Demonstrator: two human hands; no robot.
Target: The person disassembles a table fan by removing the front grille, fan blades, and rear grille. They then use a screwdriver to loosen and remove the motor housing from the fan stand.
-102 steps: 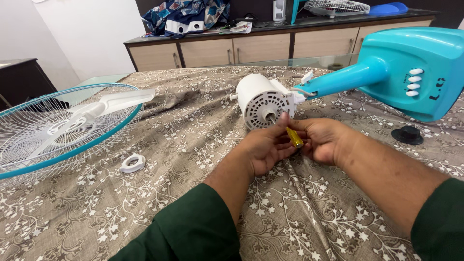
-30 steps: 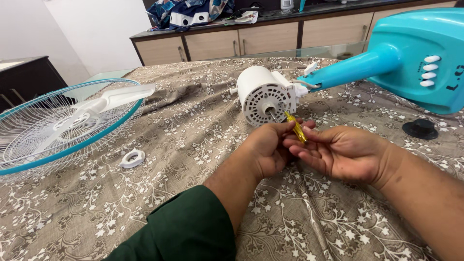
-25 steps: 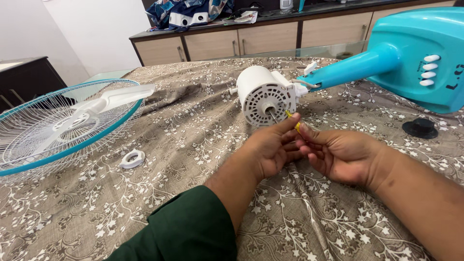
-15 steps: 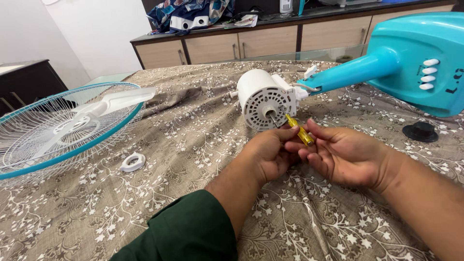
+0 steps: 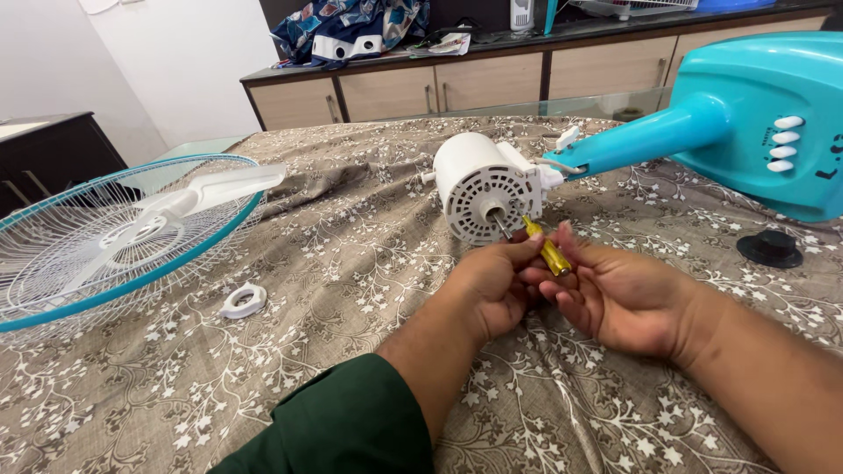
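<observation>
Head view: both hands (image 5: 562, 285) grip yellow screwdriver (image 5: 551, 252).

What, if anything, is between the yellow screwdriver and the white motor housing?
Nothing visible. The screwdriver, held between the left hand and right hand, points at the motor face beside the shaft, with only bare cloth around.

motor housing (image 5: 479, 180): matt white plastic | screwdriver handle (image 5: 553, 256): glossy yellow plastic | tablecloth (image 5: 351, 263): patterned cloth
</observation>
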